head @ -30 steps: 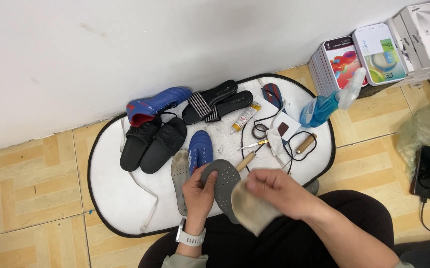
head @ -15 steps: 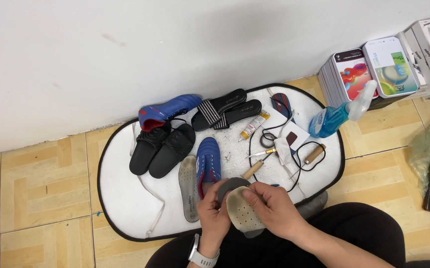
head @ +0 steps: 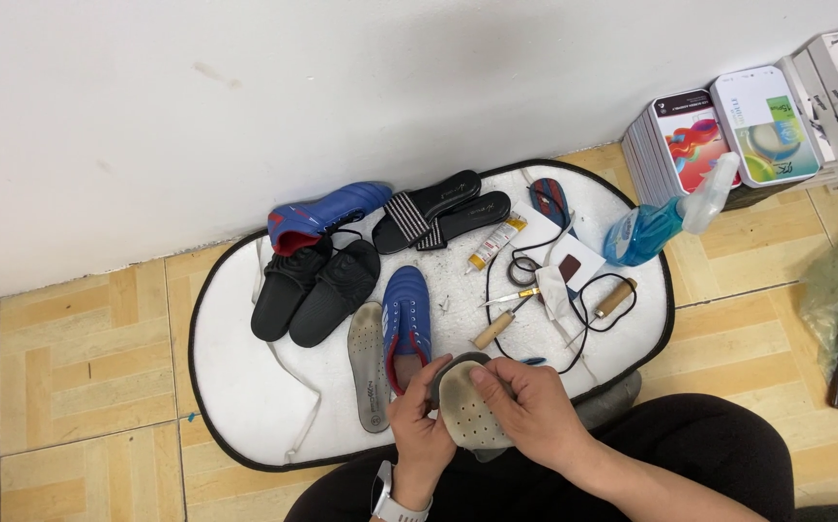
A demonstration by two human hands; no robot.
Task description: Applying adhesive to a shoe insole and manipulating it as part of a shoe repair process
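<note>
**Both hands closed on a worn insole over the mat's front edge**

The left hand (head: 419, 425) and the right hand (head: 525, 411) hold 1 pale, perforated insole (head: 467, 416) between them, just above the near edge of the white mat (head: 245, 387) that lies on the tiled floor (head: 71, 387). The left grip is closed: the thumb presses the insole's left edge and the fingers curl behind it. The right grip is also closed on the insole, with the fingertips (head: 487, 379) laid flat across its upper face and the thumb underneath, out of sight. A dark second layer shows behind the insole's top; whether it is a separate piece cannot be told. A white watch (head: 390, 503) sits on the left wrist.

Just left of the hands, a grey insole (head: 369, 362) lies flat on the mat beside a blue shoe (head: 407, 324), whose heel nearly touches the left hand. Farther back stand 2 black slides (head: 317, 290), a second blue shoe (head: 327, 215) against the wall and 2 striped sandals (head: 443, 208). To the right lie a tube of glue (head: 494, 242), a wooden-handled awl (head: 491, 331), scissors (head: 520, 271) and a blue spray bottle (head: 665, 217).
</note>
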